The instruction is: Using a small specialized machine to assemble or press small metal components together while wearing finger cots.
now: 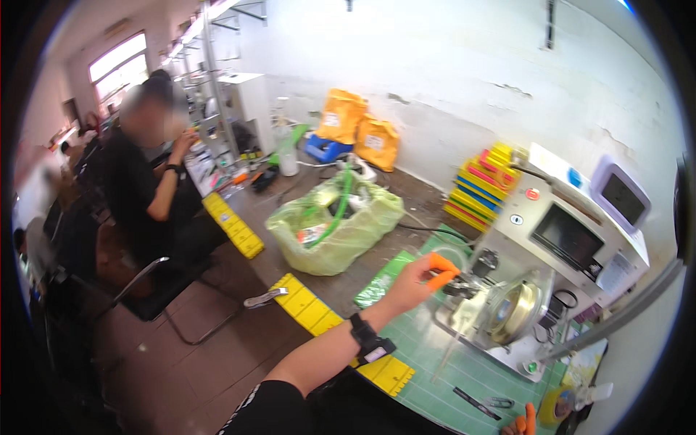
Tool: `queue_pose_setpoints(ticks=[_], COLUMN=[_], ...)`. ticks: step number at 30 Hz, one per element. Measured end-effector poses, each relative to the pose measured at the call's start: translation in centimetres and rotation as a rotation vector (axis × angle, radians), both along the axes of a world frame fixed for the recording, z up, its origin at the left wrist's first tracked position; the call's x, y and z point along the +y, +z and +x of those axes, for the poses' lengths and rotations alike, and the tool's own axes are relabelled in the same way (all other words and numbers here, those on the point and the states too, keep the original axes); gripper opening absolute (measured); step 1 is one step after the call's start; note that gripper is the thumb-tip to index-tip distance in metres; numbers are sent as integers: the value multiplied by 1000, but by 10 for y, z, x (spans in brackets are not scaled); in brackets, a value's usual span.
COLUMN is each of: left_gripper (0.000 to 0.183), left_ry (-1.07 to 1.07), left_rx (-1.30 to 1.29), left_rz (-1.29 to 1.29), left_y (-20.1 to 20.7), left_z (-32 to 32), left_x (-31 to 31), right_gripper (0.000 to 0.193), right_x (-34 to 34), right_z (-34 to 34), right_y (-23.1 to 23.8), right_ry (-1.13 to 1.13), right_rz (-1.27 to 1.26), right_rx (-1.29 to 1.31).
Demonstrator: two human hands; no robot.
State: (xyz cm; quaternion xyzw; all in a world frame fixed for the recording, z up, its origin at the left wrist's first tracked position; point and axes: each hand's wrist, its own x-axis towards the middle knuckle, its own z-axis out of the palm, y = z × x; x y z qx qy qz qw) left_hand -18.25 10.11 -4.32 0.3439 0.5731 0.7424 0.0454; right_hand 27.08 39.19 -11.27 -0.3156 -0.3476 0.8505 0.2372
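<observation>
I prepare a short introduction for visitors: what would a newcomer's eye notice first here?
Probably the large, pale-green plastic bag, open on the bench near the centre. Next, perhaps, the left hand with orange-covered fingers, near the grey machine on the right.

I have the left forearm reaching in from the lower edge, slanting up and rightward, bare below a black sleeve. Left hand ahead, thumb and forefinger orange-covered, extended, tips close together; grip unclear to me. My right hand barely shows at lower right, one orange-covered finger upright.
</observation>
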Motion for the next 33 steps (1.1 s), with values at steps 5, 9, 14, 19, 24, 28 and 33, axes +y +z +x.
queue_pose_setpoints(ticks=[5,9,14,19,24,28,33], left_gripper=[13,16,12,12,13,13,13], left_ry=[18,61,32,49,6,25,54], left_rx=[20,-49,-53,-73,-57,-25,66], left_rz=[-9,-75,-91,-104,-40,-56,-85], left_y=[1,12,16,18,14,12,12], left_z=[-3,6,7,7,2,3,2], left_x=[-18,-32,-21,-21,-14,-19,-21], right_gripper=[34,33,25,40,32,24,26], right_x=[-10,-29,-63,-86,-95,-84,-86], right_z=[-19,-14,-46,-89,-108,-107,-113], right_y=[3,31,111,120,98,96,107], right_ry=[146,202,321,550,570,685,727], right_rz=[86,230,700,1600,1640,1626,1603], right_rx=[59,61,-324,-442,-461,-500,-505])
